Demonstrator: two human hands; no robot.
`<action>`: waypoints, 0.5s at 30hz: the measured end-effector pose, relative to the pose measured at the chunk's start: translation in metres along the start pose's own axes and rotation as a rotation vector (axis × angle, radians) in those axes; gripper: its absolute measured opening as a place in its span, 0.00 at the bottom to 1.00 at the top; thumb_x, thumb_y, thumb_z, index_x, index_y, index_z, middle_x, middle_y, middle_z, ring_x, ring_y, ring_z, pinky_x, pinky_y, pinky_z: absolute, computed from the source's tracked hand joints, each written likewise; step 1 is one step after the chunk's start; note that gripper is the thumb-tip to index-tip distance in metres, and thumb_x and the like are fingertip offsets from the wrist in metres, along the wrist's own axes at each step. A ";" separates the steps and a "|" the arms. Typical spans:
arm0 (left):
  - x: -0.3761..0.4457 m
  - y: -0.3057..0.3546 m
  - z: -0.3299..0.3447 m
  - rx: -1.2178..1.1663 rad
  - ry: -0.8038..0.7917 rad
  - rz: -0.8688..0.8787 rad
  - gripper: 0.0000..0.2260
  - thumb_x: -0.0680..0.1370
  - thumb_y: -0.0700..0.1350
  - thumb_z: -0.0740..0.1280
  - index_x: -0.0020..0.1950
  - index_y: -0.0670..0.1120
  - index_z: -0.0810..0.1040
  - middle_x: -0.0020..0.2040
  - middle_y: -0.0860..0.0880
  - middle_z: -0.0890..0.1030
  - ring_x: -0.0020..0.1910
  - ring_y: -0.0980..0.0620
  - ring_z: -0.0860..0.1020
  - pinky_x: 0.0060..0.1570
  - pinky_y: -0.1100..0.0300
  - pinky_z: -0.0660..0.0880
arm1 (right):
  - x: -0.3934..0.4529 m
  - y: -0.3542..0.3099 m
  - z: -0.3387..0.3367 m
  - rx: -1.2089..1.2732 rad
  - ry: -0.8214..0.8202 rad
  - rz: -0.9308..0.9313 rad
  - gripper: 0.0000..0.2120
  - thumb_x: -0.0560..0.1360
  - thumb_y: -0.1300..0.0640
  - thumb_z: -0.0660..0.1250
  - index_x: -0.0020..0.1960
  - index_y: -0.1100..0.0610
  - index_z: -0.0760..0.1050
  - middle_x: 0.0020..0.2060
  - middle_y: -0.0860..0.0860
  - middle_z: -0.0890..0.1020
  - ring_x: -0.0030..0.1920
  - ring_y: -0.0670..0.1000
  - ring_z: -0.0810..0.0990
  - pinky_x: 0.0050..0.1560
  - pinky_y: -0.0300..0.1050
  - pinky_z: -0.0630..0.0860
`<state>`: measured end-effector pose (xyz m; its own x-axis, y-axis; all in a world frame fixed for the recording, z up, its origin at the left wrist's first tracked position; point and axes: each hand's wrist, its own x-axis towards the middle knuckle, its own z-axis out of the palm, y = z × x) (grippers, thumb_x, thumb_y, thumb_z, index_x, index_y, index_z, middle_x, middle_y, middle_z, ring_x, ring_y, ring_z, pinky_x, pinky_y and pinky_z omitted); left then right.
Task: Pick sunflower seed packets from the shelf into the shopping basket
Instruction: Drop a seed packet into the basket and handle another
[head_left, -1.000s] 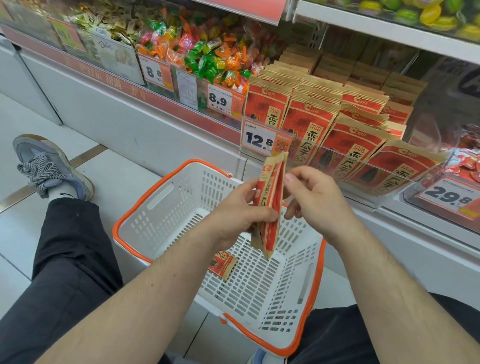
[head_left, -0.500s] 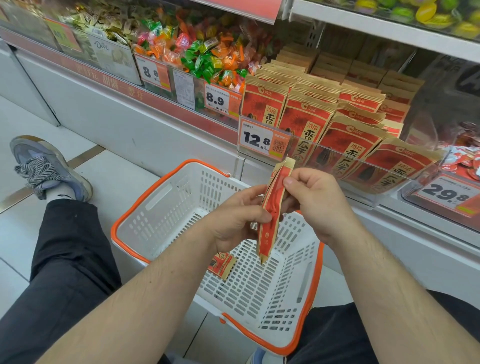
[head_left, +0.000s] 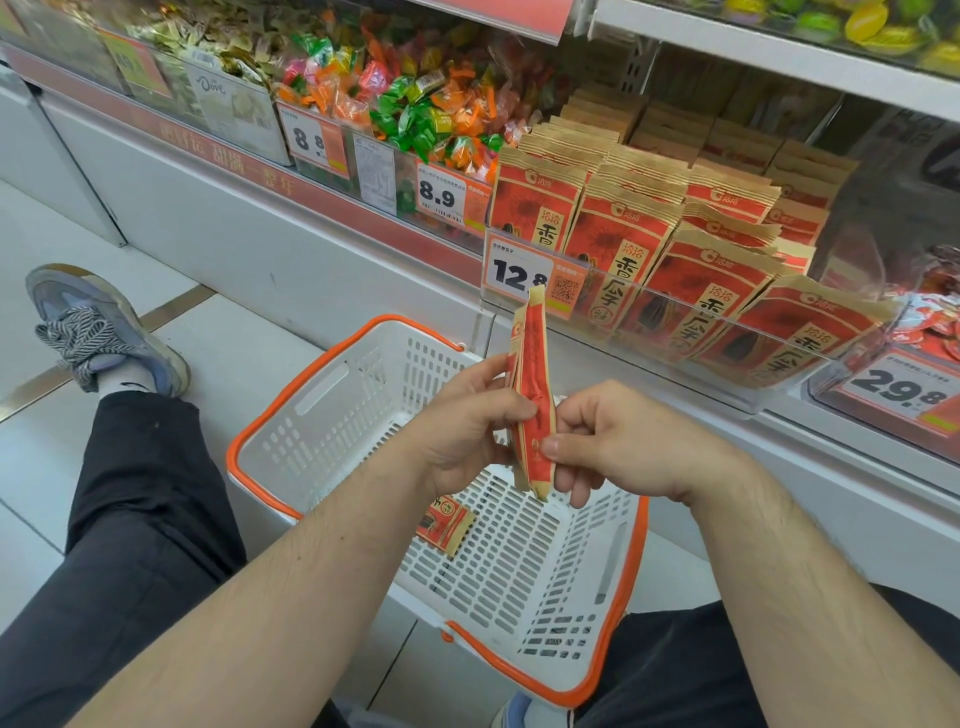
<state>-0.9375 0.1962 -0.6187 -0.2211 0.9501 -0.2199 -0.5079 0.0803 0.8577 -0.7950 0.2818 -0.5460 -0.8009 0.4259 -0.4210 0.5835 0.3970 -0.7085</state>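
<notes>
Both hands hold a thin stack of red-and-tan paper sunflower seed packets (head_left: 531, 395) upright, edge-on, above the white perforated plastic shopping basket with orange rim (head_left: 332, 364). The left hand (head_left: 462, 426) grips the stack's left side; the right hand (head_left: 618, 436) pinches its lower right edge. Another red packet (head_left: 444, 525) lies on the basket floor near its left wall. Matching packets (head_left: 675, 260) fill the shelf's clear-fronted bin (head_left: 779, 348) beyond.

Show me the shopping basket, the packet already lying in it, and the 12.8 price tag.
shopping basket (head_left: 340, 356): head view, orange rim at the far left corner.
packet in basket (head_left: 445, 524): head view, middle of its visible red face.
12.8 price tag (head_left: 514, 274): head view, on the printed digits.
</notes>
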 end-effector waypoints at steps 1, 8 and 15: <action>0.000 0.000 0.000 0.006 -0.001 0.000 0.22 0.65 0.37 0.67 0.60 0.45 0.75 0.45 0.46 0.79 0.40 0.48 0.79 0.40 0.49 0.77 | -0.001 0.000 0.000 0.000 -0.009 0.000 0.09 0.80 0.59 0.66 0.43 0.62 0.79 0.34 0.54 0.85 0.35 0.53 0.84 0.47 0.60 0.78; -0.001 0.002 -0.001 -0.073 -0.005 -0.007 0.24 0.61 0.35 0.63 0.58 0.40 0.77 0.49 0.38 0.76 0.47 0.40 0.75 0.51 0.46 0.73 | 0.005 0.005 0.002 0.109 0.097 -0.091 0.08 0.74 0.57 0.73 0.44 0.62 0.79 0.32 0.51 0.83 0.33 0.51 0.82 0.37 0.45 0.79; -0.001 0.004 0.003 -0.154 -0.151 0.029 0.23 0.71 0.36 0.58 0.65 0.37 0.77 0.58 0.30 0.78 0.52 0.32 0.78 0.57 0.36 0.74 | 0.019 0.020 0.006 0.338 0.258 -0.022 0.17 0.72 0.51 0.74 0.56 0.53 0.75 0.42 0.51 0.81 0.29 0.43 0.77 0.29 0.40 0.71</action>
<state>-0.9367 0.1965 -0.6138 -0.1160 0.9866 -0.1146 -0.6269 0.0167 0.7789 -0.7999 0.2933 -0.5714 -0.7279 0.6267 -0.2783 0.4550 0.1378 -0.8797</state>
